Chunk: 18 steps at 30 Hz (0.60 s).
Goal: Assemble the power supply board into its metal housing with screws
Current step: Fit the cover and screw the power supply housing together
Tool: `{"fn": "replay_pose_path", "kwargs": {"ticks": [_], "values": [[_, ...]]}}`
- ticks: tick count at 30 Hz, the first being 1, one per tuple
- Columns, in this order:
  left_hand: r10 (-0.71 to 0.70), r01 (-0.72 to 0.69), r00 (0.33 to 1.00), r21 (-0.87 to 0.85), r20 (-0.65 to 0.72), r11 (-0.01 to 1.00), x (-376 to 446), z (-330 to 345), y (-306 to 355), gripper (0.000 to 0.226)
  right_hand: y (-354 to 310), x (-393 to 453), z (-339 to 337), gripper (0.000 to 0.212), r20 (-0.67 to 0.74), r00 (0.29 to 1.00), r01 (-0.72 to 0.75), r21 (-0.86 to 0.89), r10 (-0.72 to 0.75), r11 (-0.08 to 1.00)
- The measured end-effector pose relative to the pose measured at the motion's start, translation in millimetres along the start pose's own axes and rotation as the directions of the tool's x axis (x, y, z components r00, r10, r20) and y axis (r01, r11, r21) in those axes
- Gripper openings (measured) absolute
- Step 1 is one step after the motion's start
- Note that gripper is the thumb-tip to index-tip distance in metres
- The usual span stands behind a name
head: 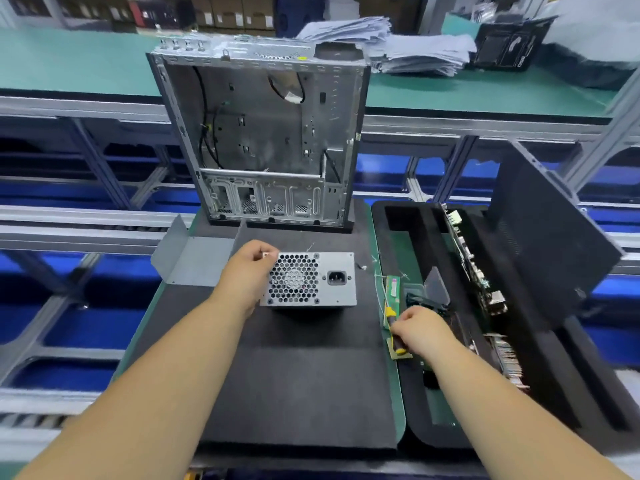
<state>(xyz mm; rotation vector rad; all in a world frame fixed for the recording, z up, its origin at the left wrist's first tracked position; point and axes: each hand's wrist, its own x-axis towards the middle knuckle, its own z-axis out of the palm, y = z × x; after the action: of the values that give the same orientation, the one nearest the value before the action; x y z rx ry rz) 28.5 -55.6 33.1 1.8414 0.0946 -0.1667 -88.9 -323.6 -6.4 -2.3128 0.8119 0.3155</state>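
A: Where's the power supply (309, 279)?

B: Centre of the frame, standing on the dark foam mat (298, 368) on the table, fan grille and socket facing up. The open metal housing (263, 133) stands behind it, upper centre, touching nothing in either hand.

A: Hands?

B: Left hand (251, 271) curls over the supply's upper-left corner; a small pale thing, maybe a screw, shows between its fingertips, too small to call. Right hand (414, 329) is lower right, fingers curled round a yellow-and-black screwdriver (394, 332) lying on a green board (393, 299) at the edge of the black foam tray (568, 358).

A: Risks?

B: 3, as I judge it. That 1-corner grip is light, so the supply could tip or slide on the foam if pushed. Lifting the driver may drag the green board or snag the thin wires beside it. And if that is a screw, it could drop into the grille.
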Motion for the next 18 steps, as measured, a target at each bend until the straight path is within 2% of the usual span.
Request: {"fn": "replay_pose_path", "kwargs": {"ticks": [3, 9, 11, 13, 15, 17, 18], "values": [[0.0, 0.0, 1.0, -0.031, -0.03, 1.0, -13, 1, -2, 0.021, 11, -1, 9, 0.01, 0.022, 0.999, 0.025, -0.113, -0.023, 0.993], [-0.032, 0.029, 0.994, -0.025, -0.108, 0.999, -35, 1, -4, 0.012, 16, 0, 12, 0.029, 0.05, 0.998, 0.052, -0.225, -0.042, 0.973], [-0.041, 0.039, 0.992, -0.024, -0.118, 0.999, -39, 0, -5, 0.006, 13, -2, 9, 0.032, 0.005, 0.997, 0.071, -0.244, -0.072, 0.967], [-0.061, 0.056, 0.991, -0.047, -0.119, 0.997, -42, 0, -6, 0.004, 6, -6, 3, 0.025, -0.059, 0.99, 0.12, -0.155, -0.13, 0.981], [-0.072, 0.063, 0.99, -0.08, -0.117, 0.995, -45, 0, -6, 0.006, -9, -12, -3, 0.015, -0.046, 0.974, 0.223, 0.08, -0.22, 0.972], [-0.053, 0.046, 0.992, -0.064, -0.116, 0.997, -48, -1, -4, 0.006, -30, -23, -7, 0.006, -0.029, 0.934, 0.344, 0.341, -0.356, 0.875], [-0.025, 0.023, 0.994, -0.025, -0.106, 0.999, -50, -3, -3, 0.008, -41, -29, -9, 0.009, -0.052, 0.9, 0.416, 0.394, -0.432, 0.82]]}}
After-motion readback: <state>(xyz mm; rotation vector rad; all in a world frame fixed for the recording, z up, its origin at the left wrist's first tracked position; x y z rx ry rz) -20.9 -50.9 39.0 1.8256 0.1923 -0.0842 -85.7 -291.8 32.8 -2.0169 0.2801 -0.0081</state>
